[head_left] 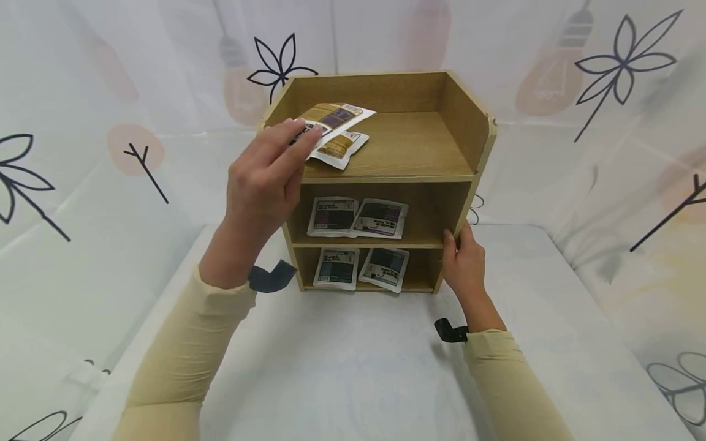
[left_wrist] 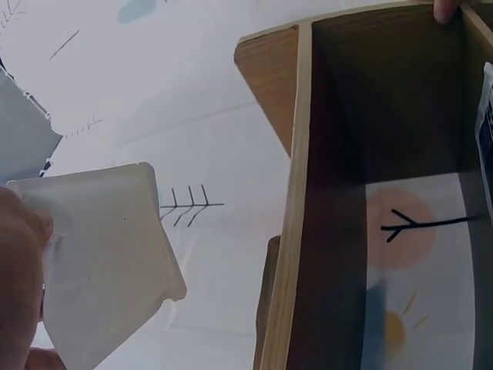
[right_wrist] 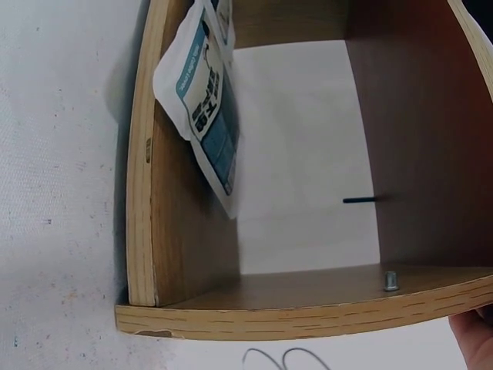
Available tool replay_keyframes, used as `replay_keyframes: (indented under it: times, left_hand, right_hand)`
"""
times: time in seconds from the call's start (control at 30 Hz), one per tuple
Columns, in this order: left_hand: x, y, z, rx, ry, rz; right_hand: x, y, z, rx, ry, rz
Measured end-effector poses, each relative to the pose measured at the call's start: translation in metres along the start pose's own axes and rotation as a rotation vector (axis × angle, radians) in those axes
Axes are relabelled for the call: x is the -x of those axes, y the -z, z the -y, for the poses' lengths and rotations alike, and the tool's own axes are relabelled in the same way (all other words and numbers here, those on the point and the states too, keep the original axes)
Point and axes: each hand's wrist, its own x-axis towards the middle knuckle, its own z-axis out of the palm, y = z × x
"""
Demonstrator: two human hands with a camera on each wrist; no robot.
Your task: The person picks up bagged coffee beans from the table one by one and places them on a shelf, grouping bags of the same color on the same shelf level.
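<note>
My left hand [head_left: 265,174] pinches a white pouch with a gold and purple label [head_left: 339,116], held tilted over the top of a small wooden shelf [head_left: 410,147]. In the left wrist view the pouch's plain white back [left_wrist: 108,254] faces the camera. Just under it, another gold-labelled pouch [head_left: 337,150] lies on the top board. My right hand [head_left: 466,263] grips the shelf's right side panel low down, its thumb at the front edge. Only a bit of that hand [right_wrist: 474,335] shows in the right wrist view.
Two dark pouches with purple labels [head_left: 380,218] overlap on the middle level. A pair of teal-labelled pouches [head_left: 336,268] leans on the bottom level. The shelf stands on a white-covered table [head_left: 358,367] before a patterned curtain [head_left: 165,92]. A metal peg [right_wrist: 391,280] protrudes inside the side panel.
</note>
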Motion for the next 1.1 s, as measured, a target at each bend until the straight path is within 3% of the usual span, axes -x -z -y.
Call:
replay_keyframes:
  times: [0.3,0.5,1.1]
  left_hand:
    - [-0.002,-0.017,-0.003,-0.045,-0.037,0.071]
    - [-0.001,-0.029,-0.004,-0.019,-0.062,0.095]
    - [0.004,-0.063,-0.017,-0.048,-0.065,0.222]
  right_hand:
    - [-0.001,0.000,0.000,0.000,-0.010,0.005]
    - [-0.001,0.001,0.001,-0.002,-0.006,-0.004]
    - [0.002,0.001,0.000,-0.010,-0.006,0.011]
